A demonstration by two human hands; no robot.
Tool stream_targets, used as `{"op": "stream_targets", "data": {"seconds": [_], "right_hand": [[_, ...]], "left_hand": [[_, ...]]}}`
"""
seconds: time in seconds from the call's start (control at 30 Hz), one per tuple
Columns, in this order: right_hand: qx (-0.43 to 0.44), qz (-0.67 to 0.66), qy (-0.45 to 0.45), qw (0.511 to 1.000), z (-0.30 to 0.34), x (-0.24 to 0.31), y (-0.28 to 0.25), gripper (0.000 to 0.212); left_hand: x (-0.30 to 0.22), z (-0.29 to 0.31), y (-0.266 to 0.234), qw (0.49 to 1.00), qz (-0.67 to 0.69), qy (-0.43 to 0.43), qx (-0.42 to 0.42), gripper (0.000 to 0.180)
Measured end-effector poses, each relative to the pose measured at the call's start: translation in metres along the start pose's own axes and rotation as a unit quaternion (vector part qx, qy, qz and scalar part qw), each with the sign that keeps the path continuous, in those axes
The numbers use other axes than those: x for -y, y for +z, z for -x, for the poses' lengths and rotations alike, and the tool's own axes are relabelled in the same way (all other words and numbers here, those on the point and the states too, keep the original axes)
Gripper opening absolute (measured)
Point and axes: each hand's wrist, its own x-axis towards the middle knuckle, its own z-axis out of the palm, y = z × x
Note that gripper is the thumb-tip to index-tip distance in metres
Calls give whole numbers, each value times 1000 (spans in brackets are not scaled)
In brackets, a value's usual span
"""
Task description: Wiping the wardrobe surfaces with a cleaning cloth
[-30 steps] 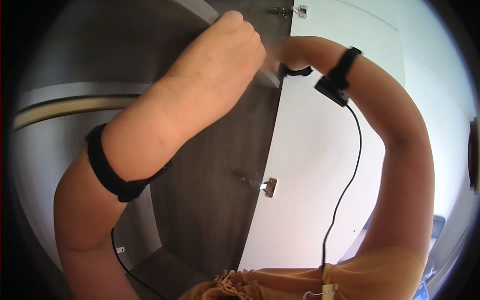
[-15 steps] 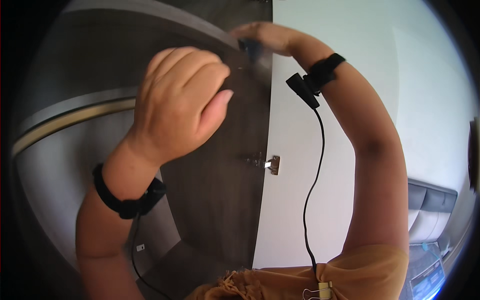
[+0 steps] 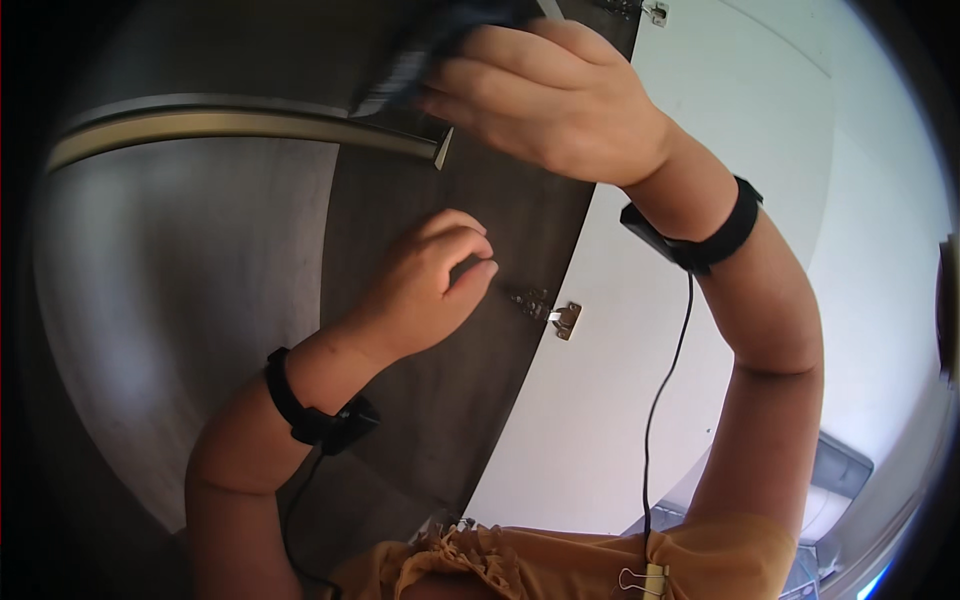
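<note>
My right hand is raised at the top of the view, its fingers closed round a dark, blurred thing with a pale streak near its lower end; its kind cannot be made out. Lower and to the left, my left hand hangs in front of a dark wood panel. Its fingers curl loosely toward the thumb, with a small gap inside the curl and nothing visible in them. A gold-coloured bar edged in grey runs across the cabinet above my left hand, below the dark thing.
A white cabinet door stands swung out at the right, with a metal hinge at mid-height and another hinge at the top. Black straps with cables circle both wrists. A grey padded headboard shows at the lower right.
My right hand has come closer in view with the dark thing, which now reaches farther left. My left hand has dropped and shifted right. The view has tilted.
</note>
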Motion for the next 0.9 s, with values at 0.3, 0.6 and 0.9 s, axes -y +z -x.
{"op": "stream_targets", "data": {"seconds": [0.3,0.6,0.9], "right_hand": [[398,5,-152,905,108,5,28,31],[460,-191,282,820,156,68,27,50],[547,-135,265,783,157,77,88,47]], "left_hand": [[-8,27,12,996,-26,81,34,12],[23,105,10,995,22,-66,67,7],[33,133,19,984,87,-131,81,4]]}}
